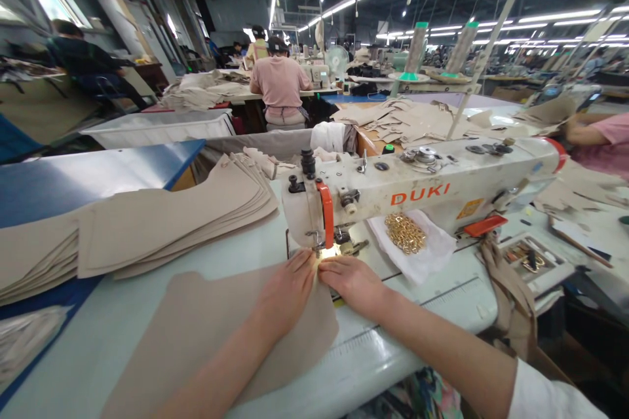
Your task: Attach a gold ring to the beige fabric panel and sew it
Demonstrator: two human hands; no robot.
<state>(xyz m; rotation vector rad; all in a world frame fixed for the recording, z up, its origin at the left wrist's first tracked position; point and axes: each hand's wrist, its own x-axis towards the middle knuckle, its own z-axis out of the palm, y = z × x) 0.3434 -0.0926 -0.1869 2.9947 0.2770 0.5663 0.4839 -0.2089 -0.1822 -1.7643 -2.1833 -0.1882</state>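
A beige cut fabric piece [196, 334] lies flat on the pale machine table, its far edge under the needle of a white DUKI sewing machine [422, 193]. My left hand [287, 288] rests palm down on the fabric, fingers stretched toward the lit needle area [328, 250]. My right hand [351, 280] lies flat beside it on the right, fingertips at the presser foot. Both hands press the fabric; neither grips anything.
Stacks of beige cut pieces [147, 226] lie to the left. Gold rings [405, 232] sit on white cloth behind the machine. A tray of small parts [533, 258] stands at right. A seated person in pink [280, 88] works ahead; another person's arm [594, 134] shows far right.
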